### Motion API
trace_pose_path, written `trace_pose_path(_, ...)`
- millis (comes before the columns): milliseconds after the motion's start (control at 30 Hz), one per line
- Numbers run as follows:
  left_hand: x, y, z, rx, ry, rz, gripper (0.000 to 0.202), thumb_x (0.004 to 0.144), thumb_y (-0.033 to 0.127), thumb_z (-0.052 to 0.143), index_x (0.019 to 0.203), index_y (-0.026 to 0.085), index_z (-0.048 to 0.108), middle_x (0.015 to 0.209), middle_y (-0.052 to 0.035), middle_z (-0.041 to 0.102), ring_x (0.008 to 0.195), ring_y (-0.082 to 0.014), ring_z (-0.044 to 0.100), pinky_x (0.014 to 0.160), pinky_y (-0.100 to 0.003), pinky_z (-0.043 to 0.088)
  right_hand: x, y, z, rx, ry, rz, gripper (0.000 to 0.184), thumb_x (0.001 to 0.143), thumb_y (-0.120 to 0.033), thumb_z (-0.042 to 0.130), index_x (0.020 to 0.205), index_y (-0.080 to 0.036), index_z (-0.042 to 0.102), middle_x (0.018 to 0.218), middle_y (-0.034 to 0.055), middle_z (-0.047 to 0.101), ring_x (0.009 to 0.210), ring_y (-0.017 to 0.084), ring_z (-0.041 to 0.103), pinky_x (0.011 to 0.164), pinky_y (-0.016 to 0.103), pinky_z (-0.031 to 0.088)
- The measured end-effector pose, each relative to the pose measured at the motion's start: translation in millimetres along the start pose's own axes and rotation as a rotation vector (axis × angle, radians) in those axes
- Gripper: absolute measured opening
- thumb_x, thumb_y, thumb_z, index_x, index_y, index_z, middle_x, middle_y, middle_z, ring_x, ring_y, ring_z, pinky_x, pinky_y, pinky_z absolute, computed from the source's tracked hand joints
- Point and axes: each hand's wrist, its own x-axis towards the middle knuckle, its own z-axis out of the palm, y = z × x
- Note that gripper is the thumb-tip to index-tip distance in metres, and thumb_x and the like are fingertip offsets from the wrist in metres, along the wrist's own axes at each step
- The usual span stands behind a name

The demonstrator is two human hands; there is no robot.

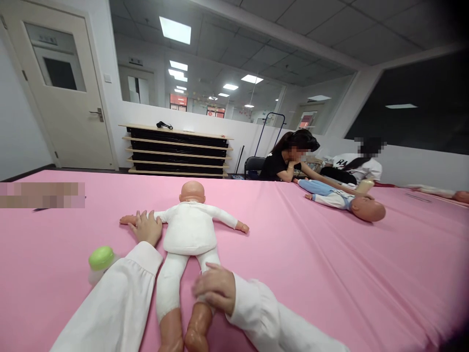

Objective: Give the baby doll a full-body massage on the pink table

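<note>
Door: white, far left [60, 88], glazed panel.
Shelving: low, black, wood-edged [178, 149], far wall.
Partition: glass [227, 63], above far wall.
Ceiling: panel lights [175, 30], lit.

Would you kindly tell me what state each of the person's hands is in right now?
Left hand: open, resting on the arm of the baby doll.
Right hand: closed around the doll's leg.
</note>
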Motion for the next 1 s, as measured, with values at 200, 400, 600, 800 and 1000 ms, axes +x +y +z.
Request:
trace_pose_path(200,-0.4,-0.7,-1.3,-0.014,-0.024,0.003,0.048,0.084,0.032,0.029,0.127,0.019,0.048,0.139,-0.0101,0.036,0.136,-0.0274,0.018,0.104,-0.062,0.015,17.6,20.4,7.0,-0.268,0.171,0.056,0.035,0.087,-0.041,0.035,0.105,-0.025,0.061,0.123,-0.0009,0.053,0.119,0.015,0.042,0.106,0.038,0.024)
trace_pose_path(400,-1.1,-1.9,-0.6,-0.013,-0.014,0.003,0.049,0.084,0.033,0.029,0.127,0.018,0.048,0.139,-0.0114,0.036,0.135,-0.0286,0.019,0.104,-0.062,0.015,-1.8,-6.5,20.2,-0.211,0.122,-0.160,0.038,0.090,-0.038,0.026,0.116,-0.025,0.051,0.115,-0.0043,0.057,0.114,0.009,0.044,0.114,0.036,-0.006)
trace_pose_path(600,-7.3,12.3,-8.7,-0.070,0.134,0.074,0.053,0.084,0.025,0.030,0.134,0.012,0.039,0.139,-0.0150,0.034,0.134,-0.0292,0.023,0.108,-0.057,0.017,-0.5,-8.4,26.5,-0.213,0.173,-0.254,0.046,0.091,-0.046,0.018,0.116,-0.024,0.049,0.109,-0.0026,0.061,0.108,0.007,0.048,0.113,0.029,0.000)
trace_pose_path(800,-51.9,17.8,-46.9,-0.328,0.059,0.555,0.055,0.089,0.034,0.029,0.142,0.019,0.025,0.146,-0.0042,0.024,0.138,-0.0183,0.020,0.113,-0.040,0.025,0.6,-2.9,32.0,-0.208,0.269,-0.276,0.047,0.092,-0.044,0.013,0.112,-0.026,0.051,0.103,-0.0050,0.063,0.105,0.006,0.050,0.112,0.028,0.002)
trace_pose_path(1000,-119.4,-17.2,-87.0,-0.109,-0.482,1.092,0.050,0.090,0.039,0.031,0.139,0.039,0.019,0.148,0.0037,0.009,0.140,-0.0231,0.013,0.110,-0.048,0.026,-0.7,-5.3,30.4,-0.249,0.220,-0.242,0.043,0.091,-0.043,0.016,0.112,-0.026,0.049,0.100,-0.0046,0.062,0.100,0.006,0.049,0.111,0.028,0.001)
